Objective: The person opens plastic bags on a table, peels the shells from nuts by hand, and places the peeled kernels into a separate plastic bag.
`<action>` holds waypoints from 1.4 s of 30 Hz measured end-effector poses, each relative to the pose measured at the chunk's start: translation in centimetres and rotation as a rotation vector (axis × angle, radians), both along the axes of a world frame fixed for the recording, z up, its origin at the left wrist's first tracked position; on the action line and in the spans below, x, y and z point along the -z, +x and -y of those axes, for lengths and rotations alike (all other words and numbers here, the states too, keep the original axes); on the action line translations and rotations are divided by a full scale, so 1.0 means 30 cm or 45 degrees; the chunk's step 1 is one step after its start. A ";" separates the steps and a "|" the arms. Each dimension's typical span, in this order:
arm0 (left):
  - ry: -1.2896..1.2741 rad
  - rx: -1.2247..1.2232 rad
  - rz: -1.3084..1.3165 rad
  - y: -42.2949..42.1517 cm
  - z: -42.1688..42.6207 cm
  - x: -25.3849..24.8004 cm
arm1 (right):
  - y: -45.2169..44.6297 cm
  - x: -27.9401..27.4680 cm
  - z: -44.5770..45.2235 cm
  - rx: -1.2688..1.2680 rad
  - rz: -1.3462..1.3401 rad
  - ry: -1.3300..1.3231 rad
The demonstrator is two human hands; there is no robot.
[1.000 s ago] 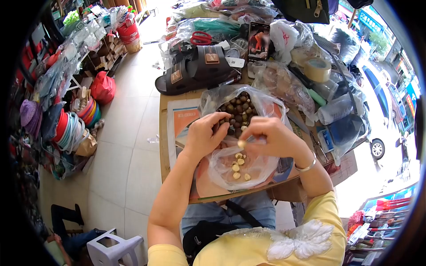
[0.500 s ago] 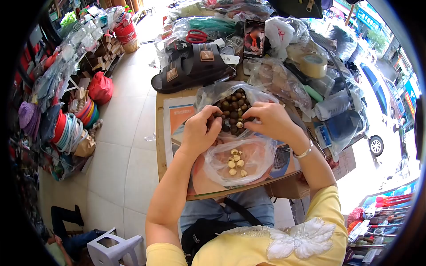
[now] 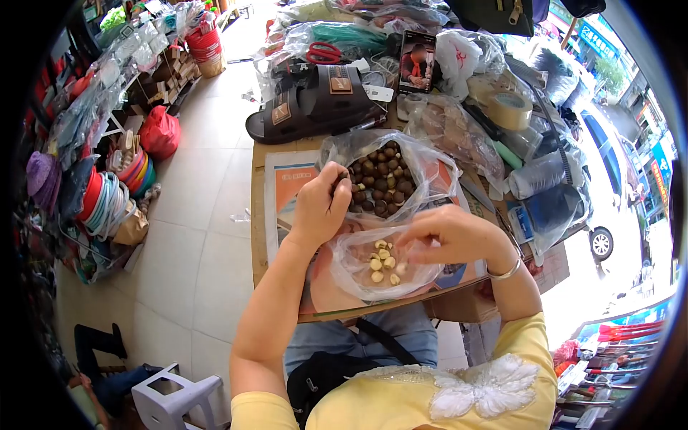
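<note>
Left hand [image 3: 319,208] pinched together, hold unclear, near brown nuts [image 3: 380,179]; right hand [image 3: 459,231] loosely apart, best low over small bag [image 3: 349,266]

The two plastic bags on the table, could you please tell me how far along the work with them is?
Apparently done: several pale kernels lie in the lower bag. In hand: the left hand is closed, its contents unclear; the right hand hovers above the lower bag. Likely left: many brown nuts in the upper bag; it seems early.
</note>
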State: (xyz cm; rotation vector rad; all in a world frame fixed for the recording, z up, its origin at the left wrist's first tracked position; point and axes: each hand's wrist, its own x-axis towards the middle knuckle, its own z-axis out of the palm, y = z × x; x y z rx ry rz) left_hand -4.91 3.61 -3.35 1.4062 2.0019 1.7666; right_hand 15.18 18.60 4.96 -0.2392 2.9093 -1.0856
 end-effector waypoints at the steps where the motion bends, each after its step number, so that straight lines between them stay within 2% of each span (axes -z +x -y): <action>1: 0.000 -0.003 0.002 0.001 -0.001 0.001 | -0.011 0.013 -0.008 -0.003 0.002 0.000; 3: 0.023 -0.004 -0.016 0.005 -0.003 -0.001 | -0.057 0.058 -0.039 0.269 -0.304 0.198; 4: 0.022 -0.003 -0.020 0.008 -0.001 -0.004 | -0.078 0.069 -0.047 0.270 -0.308 0.197; 6: -0.058 -0.036 -0.024 0.015 0.004 -0.015 | -0.115 0.080 -0.059 0.384 -0.309 0.483; 7: -0.058 -0.036 -0.029 0.014 0.003 -0.016 | -0.119 0.083 -0.064 0.385 -0.313 0.482; 9: -0.057 -0.045 -0.052 0.009 0.003 -0.008 | -0.128 0.091 -0.072 0.471 -0.237 0.734; 12: -0.039 -0.026 -0.053 0.000 -0.001 0.006 | -0.138 0.106 -0.094 0.633 -0.363 0.693; 15: -0.056 -0.017 -0.036 -0.001 -0.002 0.005 | -0.108 0.112 -0.110 0.461 -0.246 0.713; 21: -0.059 -0.019 -0.058 -0.001 -0.001 0.002 | -0.119 0.105 -0.075 0.515 -0.186 0.880; 28: -0.071 -0.027 -0.051 0.002 -0.002 0.003 | -0.139 0.105 -0.071 0.456 -0.107 0.872; 31: -0.061 -0.026 -0.059 0.004 -0.002 0.000 | -0.116 0.103 -0.061 0.459 -0.219 0.847; 33: -0.052 -0.029 -0.056 0.006 0.002 -0.003 | -0.089 0.071 -0.043 0.452 -0.369 0.692; 36: -0.061 -0.015 -0.050 0.002 0.001 0.002 | -0.038 0.042 -0.011 0.327 -0.401 0.513; 37: -0.060 -0.015 -0.048 0.001 0.000 0.003 | -0.016 0.011 0.007 0.260 -0.278 0.388; 40: -0.043 -0.010 -0.060 -0.002 -0.004 0.010 | 0.012 0.016 0.023 0.119 -0.201 0.198; 42: -0.021 -0.014 -0.074 -0.001 -0.007 0.014 | -0.001 0.025 0.011 0.130 -0.180 0.211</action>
